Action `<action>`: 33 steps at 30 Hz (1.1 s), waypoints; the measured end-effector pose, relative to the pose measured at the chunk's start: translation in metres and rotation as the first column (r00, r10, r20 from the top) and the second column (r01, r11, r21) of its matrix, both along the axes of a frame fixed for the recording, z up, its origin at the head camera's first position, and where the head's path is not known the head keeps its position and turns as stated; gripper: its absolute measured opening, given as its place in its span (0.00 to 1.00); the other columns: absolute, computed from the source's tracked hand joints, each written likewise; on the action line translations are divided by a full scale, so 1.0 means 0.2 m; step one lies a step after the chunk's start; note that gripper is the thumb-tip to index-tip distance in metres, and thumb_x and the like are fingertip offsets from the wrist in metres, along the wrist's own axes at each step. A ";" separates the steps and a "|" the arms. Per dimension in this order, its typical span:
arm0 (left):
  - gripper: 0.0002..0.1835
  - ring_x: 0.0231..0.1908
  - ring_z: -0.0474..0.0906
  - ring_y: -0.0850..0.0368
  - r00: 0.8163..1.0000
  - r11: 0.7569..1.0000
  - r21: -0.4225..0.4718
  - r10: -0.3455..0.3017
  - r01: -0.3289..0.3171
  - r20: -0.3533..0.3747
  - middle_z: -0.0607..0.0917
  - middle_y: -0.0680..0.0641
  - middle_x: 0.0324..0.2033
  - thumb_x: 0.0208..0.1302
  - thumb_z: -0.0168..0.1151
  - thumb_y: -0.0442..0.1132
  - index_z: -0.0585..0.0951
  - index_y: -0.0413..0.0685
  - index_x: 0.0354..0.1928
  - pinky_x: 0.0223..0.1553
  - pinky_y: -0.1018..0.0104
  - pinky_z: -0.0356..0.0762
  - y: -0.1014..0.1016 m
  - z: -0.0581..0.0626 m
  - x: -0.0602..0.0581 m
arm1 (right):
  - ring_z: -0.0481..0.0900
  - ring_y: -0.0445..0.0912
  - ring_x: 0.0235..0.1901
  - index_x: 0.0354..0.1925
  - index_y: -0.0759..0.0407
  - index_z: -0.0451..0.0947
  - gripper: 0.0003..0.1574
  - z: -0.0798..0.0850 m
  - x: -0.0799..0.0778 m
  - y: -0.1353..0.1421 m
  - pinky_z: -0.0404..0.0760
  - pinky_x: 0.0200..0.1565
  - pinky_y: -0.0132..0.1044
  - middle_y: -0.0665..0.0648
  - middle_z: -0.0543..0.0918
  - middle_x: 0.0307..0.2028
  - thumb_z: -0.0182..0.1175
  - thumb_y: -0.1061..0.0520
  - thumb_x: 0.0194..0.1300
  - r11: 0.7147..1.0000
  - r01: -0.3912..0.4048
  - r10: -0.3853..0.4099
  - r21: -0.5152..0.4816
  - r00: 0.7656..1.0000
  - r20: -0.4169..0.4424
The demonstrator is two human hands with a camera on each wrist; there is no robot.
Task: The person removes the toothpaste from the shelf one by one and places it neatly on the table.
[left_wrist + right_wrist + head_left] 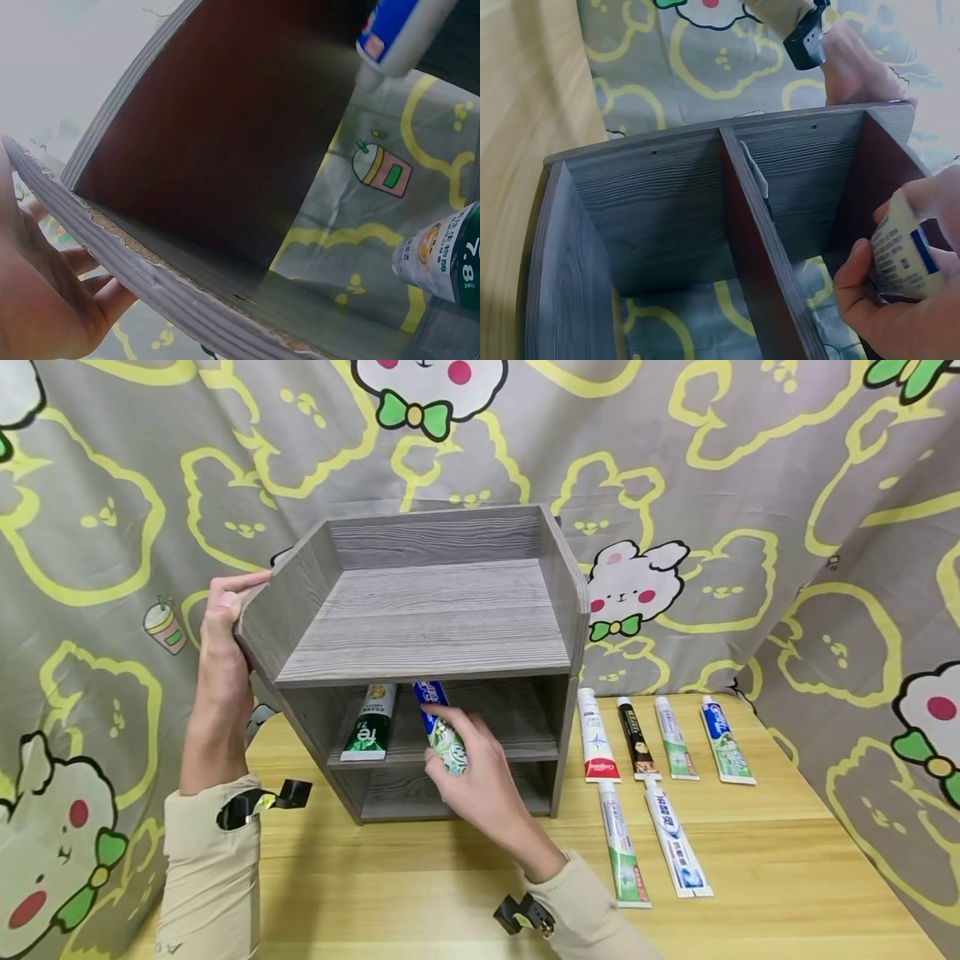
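My left hand grips the upper left side of a grey wood-grain shelf unit, fingers on the side panel's outer face in the left wrist view. My right hand holds a blue-and-green toothpaste tube by its lower end, its cap end reaching into the middle compartment. In the right wrist view the crimped end of this tube shows between thumb and fingers. To its left, a dark green and white toothpaste tube lies on the middle board, crimped end toward the front.
Right of the shelf unit, several toothpaste tubes lie on the wooden table: a red-and-white one, a black one and a blue-and-white one among them. A cartoon-print curtain hangs behind and at both sides.
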State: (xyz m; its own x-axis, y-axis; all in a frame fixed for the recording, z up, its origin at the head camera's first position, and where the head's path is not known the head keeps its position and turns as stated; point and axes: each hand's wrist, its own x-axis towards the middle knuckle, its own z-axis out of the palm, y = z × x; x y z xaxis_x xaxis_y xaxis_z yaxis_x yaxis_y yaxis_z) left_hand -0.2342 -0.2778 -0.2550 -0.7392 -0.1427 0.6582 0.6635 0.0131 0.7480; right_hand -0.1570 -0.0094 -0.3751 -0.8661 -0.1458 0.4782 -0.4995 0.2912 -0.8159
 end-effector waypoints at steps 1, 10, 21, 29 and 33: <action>0.24 0.37 0.72 0.50 1.000 1.000 -0.001 0.002 -0.002 0.001 0.78 0.41 0.45 0.72 0.40 0.44 0.81 0.47 0.59 0.37 0.62 0.65 0.00 0.00 0.00 | 0.76 0.45 0.35 0.69 0.35 0.72 0.34 0.00 0.01 0.01 0.81 0.28 0.38 0.53 0.76 0.45 0.59 0.59 0.69 1.000 -0.011 0.012 -0.010 1.000 0.016; 0.24 0.36 0.72 0.51 1.000 1.000 0.006 0.006 -0.006 0.014 0.78 0.41 0.44 0.72 0.41 0.44 0.80 0.46 0.59 0.37 0.62 0.65 -0.01 -0.01 0.00 | 0.76 0.47 0.38 0.69 0.32 0.71 0.32 0.02 0.07 0.05 0.82 0.31 0.41 0.49 0.75 0.55 0.48 0.61 0.76 0.992 -0.111 0.117 -0.067 0.989 0.093; 0.24 0.37 0.71 0.50 1.000 1.000 -0.007 0.005 -0.005 0.018 0.77 0.41 0.45 0.72 0.41 0.46 0.80 0.47 0.60 0.35 0.62 0.64 -0.01 -0.01 0.00 | 0.82 0.45 0.40 0.67 0.37 0.74 0.34 0.00 0.12 0.12 0.84 0.29 0.39 0.48 0.75 0.54 0.58 0.67 0.70 0.975 -0.192 0.202 -0.113 0.975 0.088; 0.24 0.38 0.71 0.50 1.000 1.000 -0.008 0.003 -0.003 0.011 0.76 0.41 0.46 0.71 0.41 0.45 0.80 0.48 0.60 0.36 0.61 0.64 0.00 0.00 0.00 | 0.86 0.50 0.47 0.66 0.37 0.75 0.37 -0.01 0.16 0.18 0.87 0.32 0.42 0.50 0.76 0.56 0.63 0.69 0.66 0.960 -0.217 0.242 -0.175 0.961 0.136; 0.24 0.37 0.71 0.50 1.000 1.000 0.000 -0.002 0.002 0.006 0.77 0.41 0.46 0.71 0.41 0.44 0.80 0.47 0.60 0.37 0.61 0.64 0.00 0.00 0.00 | 0.86 0.51 0.48 0.66 0.38 0.76 0.37 -0.01 0.19 0.21 0.87 0.34 0.42 0.50 0.77 0.55 0.65 0.68 0.66 0.964 -0.211 0.234 -0.164 0.963 0.134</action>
State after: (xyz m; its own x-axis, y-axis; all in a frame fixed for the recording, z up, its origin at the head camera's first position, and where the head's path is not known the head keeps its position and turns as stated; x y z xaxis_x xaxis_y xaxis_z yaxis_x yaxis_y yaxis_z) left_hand -0.2341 -0.2785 -0.2545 -0.7435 -0.1412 0.6536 0.6589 0.0122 0.7521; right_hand -0.1195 0.0333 -0.3780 -0.8832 -0.2811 0.3754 -0.4061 0.0580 -0.9120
